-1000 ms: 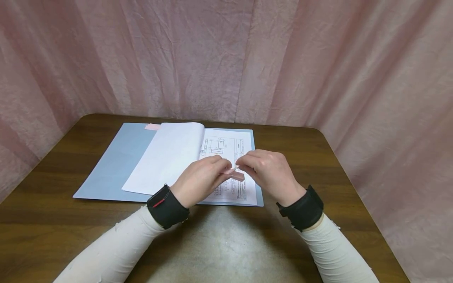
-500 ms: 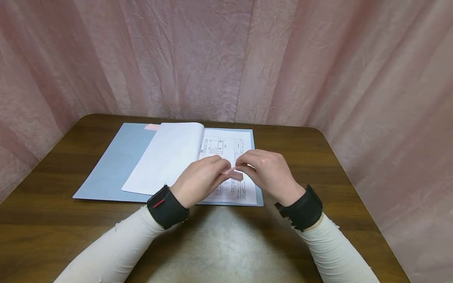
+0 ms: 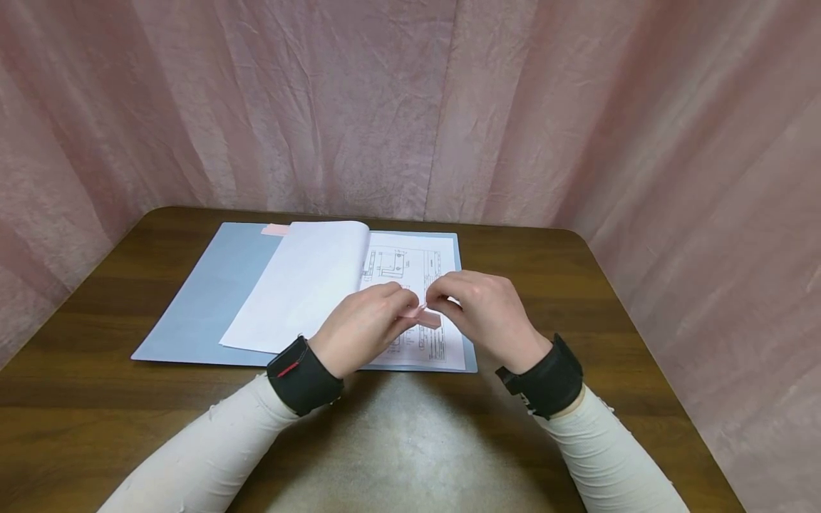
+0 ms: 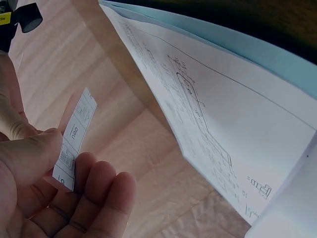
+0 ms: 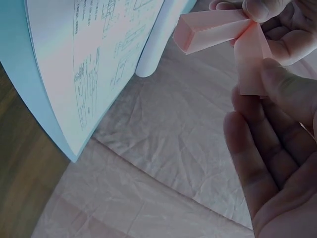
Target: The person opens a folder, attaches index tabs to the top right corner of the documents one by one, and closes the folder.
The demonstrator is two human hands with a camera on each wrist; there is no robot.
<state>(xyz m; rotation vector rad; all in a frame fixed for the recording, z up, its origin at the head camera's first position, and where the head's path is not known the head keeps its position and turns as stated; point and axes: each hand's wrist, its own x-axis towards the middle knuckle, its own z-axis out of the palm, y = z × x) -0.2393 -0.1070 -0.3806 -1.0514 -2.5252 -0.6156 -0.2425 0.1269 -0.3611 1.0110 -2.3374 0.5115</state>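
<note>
My left hand (image 3: 364,322) grips a narrow pad of pink sticky notes (image 3: 429,320) between thumb and fingers, above the open folder. In the left wrist view the underside of the pad shows a white printed label (image 4: 77,134). With thumb and fingertip, my right hand (image 3: 489,313) pinches a pink sticky note (image 5: 249,69) that folds up and away from the pad in the right wrist view. Note and pad meet at the left fingertips. Both hands are close together over the printed drawing sheet (image 3: 442,271).
The light blue folder (image 3: 192,313) lies open on the brown wooden table (image 3: 526,271). A white sheet (image 3: 301,278) is turned over to its left side. A pink sticky note (image 3: 275,229) shows at the folder's top edge. Behind the table hangs a pink curtain (image 3: 385,107).
My right hand has edged slightly left, and the lifted note between the fingertips has shifted with it. The pad's visible end has moved very slightly left. Folder and sheets stay put.
</note>
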